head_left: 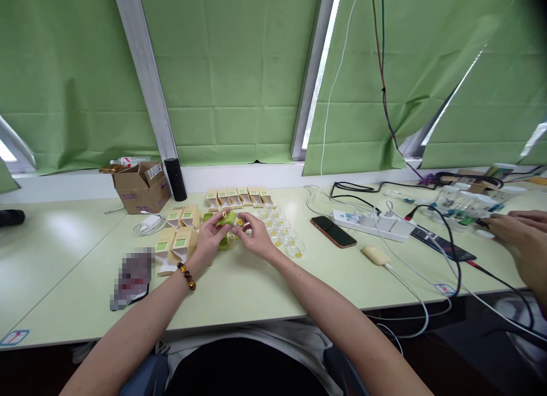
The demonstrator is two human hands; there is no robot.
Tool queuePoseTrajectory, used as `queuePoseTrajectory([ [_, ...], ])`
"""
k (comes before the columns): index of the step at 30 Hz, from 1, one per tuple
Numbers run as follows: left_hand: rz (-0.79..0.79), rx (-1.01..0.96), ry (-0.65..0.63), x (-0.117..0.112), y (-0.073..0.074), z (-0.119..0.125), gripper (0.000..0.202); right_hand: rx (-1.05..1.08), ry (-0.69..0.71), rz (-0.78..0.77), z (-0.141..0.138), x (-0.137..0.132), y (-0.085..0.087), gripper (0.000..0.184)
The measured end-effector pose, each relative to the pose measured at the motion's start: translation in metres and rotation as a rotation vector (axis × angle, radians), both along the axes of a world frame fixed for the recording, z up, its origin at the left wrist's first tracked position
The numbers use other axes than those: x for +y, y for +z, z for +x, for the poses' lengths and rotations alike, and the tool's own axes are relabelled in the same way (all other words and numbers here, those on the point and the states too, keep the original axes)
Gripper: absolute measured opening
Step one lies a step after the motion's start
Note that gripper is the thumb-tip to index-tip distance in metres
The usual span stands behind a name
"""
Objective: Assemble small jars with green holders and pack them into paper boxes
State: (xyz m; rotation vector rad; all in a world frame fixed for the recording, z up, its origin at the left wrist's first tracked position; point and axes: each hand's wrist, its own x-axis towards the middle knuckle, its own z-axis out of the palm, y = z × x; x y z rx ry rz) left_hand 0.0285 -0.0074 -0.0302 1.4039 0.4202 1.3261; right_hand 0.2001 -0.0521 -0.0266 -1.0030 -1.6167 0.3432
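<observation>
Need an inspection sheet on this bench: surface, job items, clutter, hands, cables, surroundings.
Surface: pale cream-green flat tabletop, seam at left.
Job items: small green object, too small to identify; cream cardboard boxes with green panels beside the left hand; row of cream cardboard boxes behind; clear plastic pieces with yellow discs to the right.
Clutter: dark phone in orange-brown case; brown cardboard box and black cylinder at back left.
Hands: left holds the small green object; right hand at its yellow-marked end, grip unclear.
Cables: white and black, tangled around the long white power strip.
Surroundings: green fabric blinds; another person's hand, far right.
</observation>
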Motion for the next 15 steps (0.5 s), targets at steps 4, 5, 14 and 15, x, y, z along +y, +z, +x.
queuePoseTrajectory([
  [4, -0.007, -0.003, -0.018, 0.0001, -0.0012, -0.0001, 0.054, 0.002, 0.002, 0.005, -0.0003, 0.0, -0.0002, 0.038],
  [5, -0.01, -0.003, -0.022, 0.0, -0.0014, -0.0003, 0.054, 0.003, -0.002, 0.004, -0.0004, -0.0001, 0.0001, 0.039],
  [14, 0.001, -0.038, -0.026, -0.0025, 0.0037, -0.0032, 0.056, 0.079, -0.005, 0.002, -0.002, -0.0027, 0.005, 0.041],
  [15, 0.016, -0.039, -0.018, -0.0025, 0.0039, -0.0031, 0.056, 0.087, -0.01, 0.001, -0.0022, -0.003, 0.0052, 0.041],
])
